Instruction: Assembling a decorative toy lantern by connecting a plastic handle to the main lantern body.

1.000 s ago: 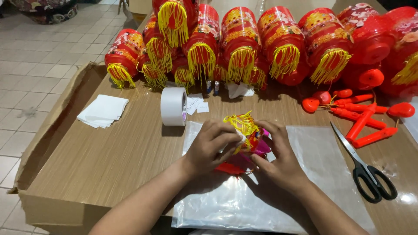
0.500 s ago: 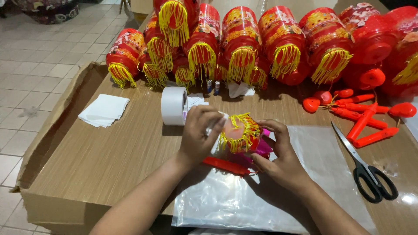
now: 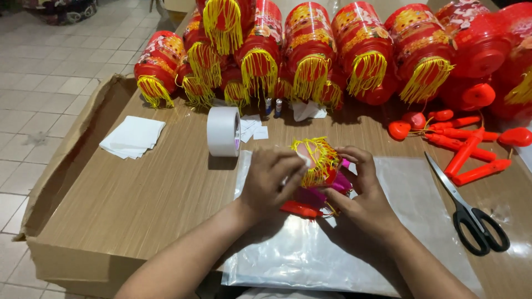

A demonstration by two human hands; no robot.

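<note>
My left hand (image 3: 270, 182) and my right hand (image 3: 363, 196) together hold a small folded lantern (image 3: 320, 163) with a yellow fringe and pink and red parts, just above a clear plastic sheet (image 3: 404, 221) on the wooden table. The left fingers pinch a small white piece at the fringe's top edge. The right hand cups the lantern from the right side. A red plastic stick (image 3: 299, 209) lies under the lantern between my hands.
A white tape roll (image 3: 223, 131) stands just beyond my left hand. Black scissors (image 3: 476, 221) lie at the right, red plastic handles (image 3: 463, 152) behind them. Several red lanterns with yellow fringes (image 3: 310, 55) line the back. White paper squares (image 3: 133, 137) lie left, by a cardboard flap (image 3: 66, 155).
The lantern has been lifted and turned so its yellow fringe faces up. My left hand has shifted from the lantern's top to pinching a white piece at its edge.
</note>
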